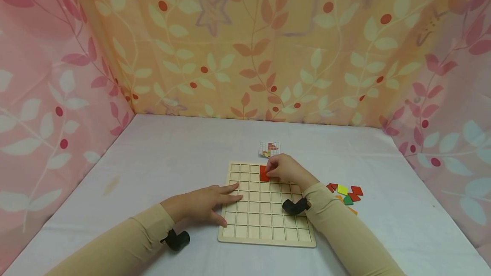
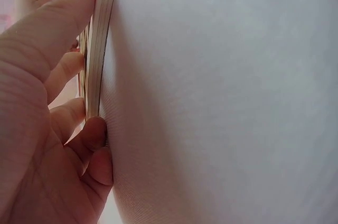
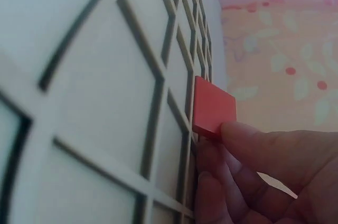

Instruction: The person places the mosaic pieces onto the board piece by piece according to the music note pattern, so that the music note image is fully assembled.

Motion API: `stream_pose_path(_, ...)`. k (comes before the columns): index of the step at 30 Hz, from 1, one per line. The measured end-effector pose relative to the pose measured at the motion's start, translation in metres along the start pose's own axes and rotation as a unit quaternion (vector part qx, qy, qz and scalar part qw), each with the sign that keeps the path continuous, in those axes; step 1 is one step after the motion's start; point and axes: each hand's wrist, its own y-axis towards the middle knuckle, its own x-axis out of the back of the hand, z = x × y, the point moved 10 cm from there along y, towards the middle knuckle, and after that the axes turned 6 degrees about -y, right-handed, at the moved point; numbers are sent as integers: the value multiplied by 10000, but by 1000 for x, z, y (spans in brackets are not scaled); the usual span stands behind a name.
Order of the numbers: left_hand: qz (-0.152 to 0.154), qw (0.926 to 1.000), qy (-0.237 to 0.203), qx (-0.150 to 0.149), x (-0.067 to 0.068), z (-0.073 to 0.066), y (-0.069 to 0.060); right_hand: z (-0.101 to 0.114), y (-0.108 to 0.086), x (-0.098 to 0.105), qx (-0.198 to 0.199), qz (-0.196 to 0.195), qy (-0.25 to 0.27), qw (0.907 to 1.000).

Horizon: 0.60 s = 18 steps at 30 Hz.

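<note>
The right hand (image 1: 287, 168) is pinching a red tile (image 3: 213, 106) at the wooden grid board's (image 1: 254, 208) far side; the left hand (image 1: 203, 202), spread, is touching its left edge.

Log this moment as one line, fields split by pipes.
left grip: rests on grid board, left side | right grip: pinches red tile near far edge | loose pieces: right of board | picture card: beyond board
</note>
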Motion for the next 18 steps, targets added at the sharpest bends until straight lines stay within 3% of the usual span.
stream_pose_path(18, -18, 10000, 27, -3, 0, -1, 0, -6, 1, 1, -290, -120, -269, 9991)
